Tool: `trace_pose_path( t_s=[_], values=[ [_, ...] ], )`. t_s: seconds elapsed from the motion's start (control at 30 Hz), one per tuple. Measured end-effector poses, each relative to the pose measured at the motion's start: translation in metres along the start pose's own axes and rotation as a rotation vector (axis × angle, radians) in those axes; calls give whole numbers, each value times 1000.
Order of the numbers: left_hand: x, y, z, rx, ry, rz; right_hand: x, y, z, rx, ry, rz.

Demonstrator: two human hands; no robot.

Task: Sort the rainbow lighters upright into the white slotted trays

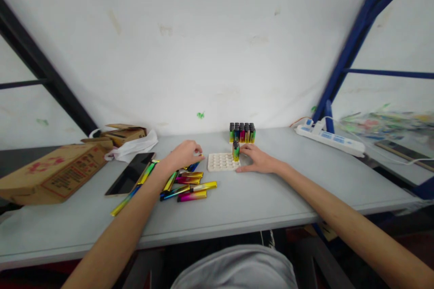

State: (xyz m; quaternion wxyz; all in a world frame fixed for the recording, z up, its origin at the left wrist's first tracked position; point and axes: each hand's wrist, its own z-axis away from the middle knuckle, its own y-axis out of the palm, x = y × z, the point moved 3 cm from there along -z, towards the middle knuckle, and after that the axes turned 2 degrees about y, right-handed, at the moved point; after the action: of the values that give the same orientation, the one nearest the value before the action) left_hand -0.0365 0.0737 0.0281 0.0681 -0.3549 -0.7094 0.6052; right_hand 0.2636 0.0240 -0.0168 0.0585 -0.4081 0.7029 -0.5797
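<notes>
A white tray (219, 162) with rows of round holes lies on the table, and a few shiny green-yellow lighters (236, 152) stand upright at its right end. My right hand (257, 160) rests beside that end, thumb and fingers apart, fingertips close to the standing lighters. Left of the tray, my left hand (183, 154) is closed in a pinch over the loose pile; what it holds is too small to make out. Several metallic lighters lie beneath and in front of it, among them a yellow one (203, 186) and a pink-yellow one (192, 196).
Behind the tray stands a block of upright lighters (242, 133). A dark phone (131, 174), a cardboard box (56, 171) and a white plastic bag (135, 146) lie at the left. At the right is a white power strip (330, 139) with cables.
</notes>
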Motion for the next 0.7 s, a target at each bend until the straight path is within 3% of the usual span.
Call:
trace_pose_path(
  t_s=[0.1, 0.27, 0.47, 0.7],
  values=[
    [9, 1, 6, 32, -65, 13, 0, 0, 0, 9, 0, 14],
    [-7, -2, 4, -3, -3, 137, -2, 2, 0, 0, -4, 14],
    [-18, -14, 2, -207, -57, 496, -2, 2, 0, 12, -2, 21],
    [-25, -16, 3, -214, -171, 824, -1, 1, 0, 13, -2, 26]
  ],
)
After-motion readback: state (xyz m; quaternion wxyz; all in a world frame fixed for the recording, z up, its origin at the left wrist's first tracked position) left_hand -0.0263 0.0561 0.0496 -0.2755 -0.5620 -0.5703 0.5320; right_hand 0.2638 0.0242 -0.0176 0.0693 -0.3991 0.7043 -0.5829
